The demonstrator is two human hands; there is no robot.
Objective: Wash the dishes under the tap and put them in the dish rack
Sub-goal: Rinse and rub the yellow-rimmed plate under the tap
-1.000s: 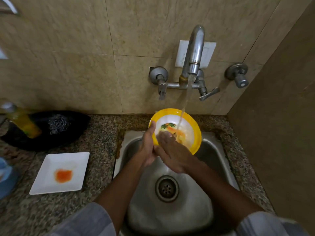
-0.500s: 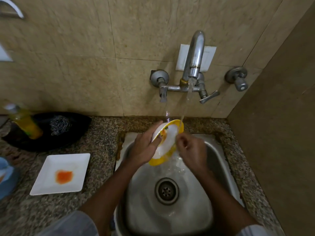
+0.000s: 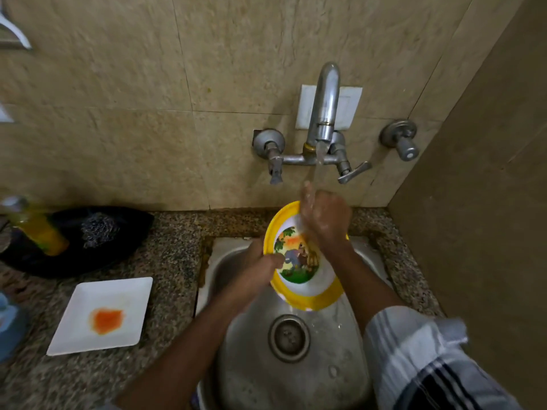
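— Beige wall tiles point(image 3: 118, 99) stand behind a speckled granite counter point(image 3: 165, 250), and the steel sink point(image 3: 296, 371) is set into it. What is the person washing?

— One round plate with a yellow rim point(image 3: 299, 261) and a cartoon picture in the middle. It is tilted over the sink, just under the tap point(image 3: 324, 108), and the water is running.

— How do the hands hold it?

— The left hand point(image 3: 260, 267) grips the left edge, thumb on the picture side. The right hand point(image 3: 322, 217) is on the upper part with its fingers bent, directly in the stream; if it pinches the rim or only rubs, I cannot tell.

— What can go wrong?

— I think the wet plate can slip, because perhaps only one hand really holds it, and it would hit the sink. Also water may splash from the right hand to the counter.

— And the rest?

— A square white plate with an orange stain point(image 3: 102, 315) waits on the counter, unwashed. Behind it a black dish point(image 3: 124, 226) carries a steel scrubber point(image 3: 99, 229) and a yellow bottle point(image 3: 41, 232). No dish rack is visible.
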